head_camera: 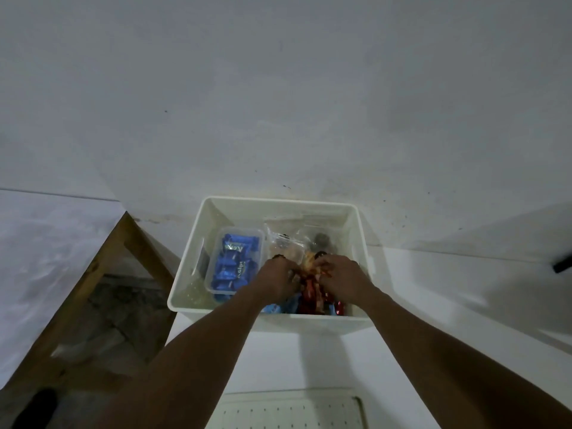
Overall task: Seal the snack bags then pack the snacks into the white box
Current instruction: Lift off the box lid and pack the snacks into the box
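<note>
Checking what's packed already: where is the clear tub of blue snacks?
Head view: the clear tub sits inside the white box, on its left side, just left of the left hand and beside the clear snack bags.

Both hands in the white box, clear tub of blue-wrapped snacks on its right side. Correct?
No. Head view: left hand and right hand are in the white box, but the clear tub of blue-wrapped snacks sits on its left side, not right.

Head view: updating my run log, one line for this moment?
phase: packing | left hand: holds red snacks | right hand: holds red snacks | box: blue snacks inside
</note>
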The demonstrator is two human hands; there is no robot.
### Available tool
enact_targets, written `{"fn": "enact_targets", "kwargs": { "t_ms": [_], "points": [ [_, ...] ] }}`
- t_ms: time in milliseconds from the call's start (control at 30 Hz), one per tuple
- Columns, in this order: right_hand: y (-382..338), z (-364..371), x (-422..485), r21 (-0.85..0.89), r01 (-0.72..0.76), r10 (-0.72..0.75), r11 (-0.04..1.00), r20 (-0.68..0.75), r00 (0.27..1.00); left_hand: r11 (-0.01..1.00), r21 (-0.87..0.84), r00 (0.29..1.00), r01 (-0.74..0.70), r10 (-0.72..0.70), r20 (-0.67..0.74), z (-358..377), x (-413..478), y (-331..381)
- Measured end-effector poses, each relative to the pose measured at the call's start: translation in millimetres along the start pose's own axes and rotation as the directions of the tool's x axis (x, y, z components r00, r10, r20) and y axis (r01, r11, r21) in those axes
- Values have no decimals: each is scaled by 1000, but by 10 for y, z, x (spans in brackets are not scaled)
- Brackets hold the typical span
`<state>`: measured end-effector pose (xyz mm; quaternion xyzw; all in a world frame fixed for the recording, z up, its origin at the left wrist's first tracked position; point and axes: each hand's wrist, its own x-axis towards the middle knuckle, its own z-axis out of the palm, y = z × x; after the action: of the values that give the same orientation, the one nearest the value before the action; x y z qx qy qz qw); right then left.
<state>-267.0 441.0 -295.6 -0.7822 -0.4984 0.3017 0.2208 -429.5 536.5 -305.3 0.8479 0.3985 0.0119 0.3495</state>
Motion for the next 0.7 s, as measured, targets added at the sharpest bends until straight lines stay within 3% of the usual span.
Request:
{"fn": "enact_targets", "kwargs": {
  "t_ms": [167, 533, 700],
  "points": [
    [-94, -70, -103, 36, -40, 40, 999, -10, 999, 1000, -16, 999, 9, -10, -42, -142, -181, 58],
    [-509, -210, -894, 96, 95, -83, 991, -121, 989, 994, -17, 973, -105, 99, -207, -368, -995, 502],
    [-394, -49, -1362, 127, 127, -110, 984, -135, 985, 995, -71, 955, -66, 42, -295, -130, -1469, 472]
  ]
}}
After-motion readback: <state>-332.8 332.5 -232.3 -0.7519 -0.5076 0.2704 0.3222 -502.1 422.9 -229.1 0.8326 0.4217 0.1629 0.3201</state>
